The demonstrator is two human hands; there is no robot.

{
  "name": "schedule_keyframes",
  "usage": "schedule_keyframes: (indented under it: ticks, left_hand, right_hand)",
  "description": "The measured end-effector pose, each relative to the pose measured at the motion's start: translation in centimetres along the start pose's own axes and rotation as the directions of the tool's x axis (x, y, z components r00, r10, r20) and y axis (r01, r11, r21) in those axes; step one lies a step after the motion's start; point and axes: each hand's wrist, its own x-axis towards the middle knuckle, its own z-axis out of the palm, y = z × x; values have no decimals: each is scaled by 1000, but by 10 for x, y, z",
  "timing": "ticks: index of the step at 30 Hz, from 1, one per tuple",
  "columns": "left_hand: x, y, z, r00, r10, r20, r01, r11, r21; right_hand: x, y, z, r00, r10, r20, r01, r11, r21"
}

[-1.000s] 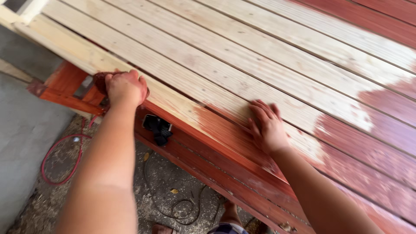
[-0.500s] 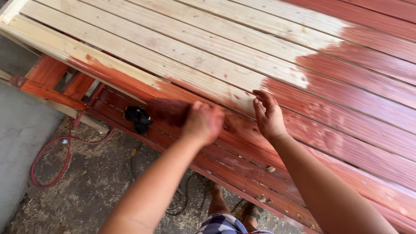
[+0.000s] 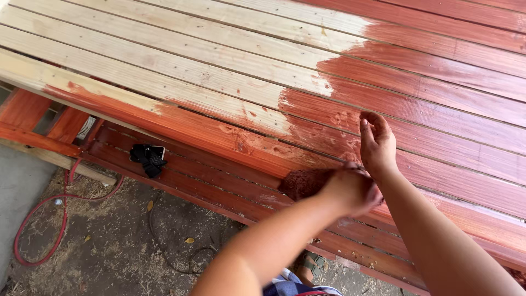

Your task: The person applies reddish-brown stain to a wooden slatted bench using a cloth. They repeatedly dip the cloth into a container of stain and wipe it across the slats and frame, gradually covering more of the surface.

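Red-stained rag (image 3: pixel 304 182), nubbly and bunched, sits gripped in our left hand (image 3: pixel 350 189) against the table (image 3: pixel 164 71) edge; our right hand (image 3: pixel 377 143) hovers released above grainy planks.

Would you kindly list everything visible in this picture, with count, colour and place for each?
wooden deck boards: many, bare pale wood at upper left, red-brown stained at right and along the near edge.
staining pad: one, dark red-brown, on the near edge board, under the left hand.
black object: one, black, on a lower stained rail at left; its kind is unclear.
red hose: one, red, looping over the ground at lower left.
dark cord: one, dark, on the ground below the deck.
ground: dirt with dry straw, lower left.
left hand: one, gripping the staining pad.
right hand: one, fingers open, just above the stained boards.
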Motion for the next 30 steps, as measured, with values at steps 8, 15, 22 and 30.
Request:
schedule_keyframes:
  ticks: [8,15,22,30]
  left_hand:
    - [-71,-127,-135,848,-470,243,435,881,184]
    - [-114,-315,-234,883,-257,-393,385,875,293]
    - [-99,-434,-252,667,-730,-149,745,657,116]
    - [-24,-413,-230,297,-933,-205,955,288,75]
  right_hand:
    - [4,9,35,991,130,25,-132,986,103]
    - [7,1,70,995,39,-91,-39,999,3]
    - [6,-15,65,972,159,-174,-167,986,-29]
    - [5,8,36,951,-116,-286,-4,923,-385]
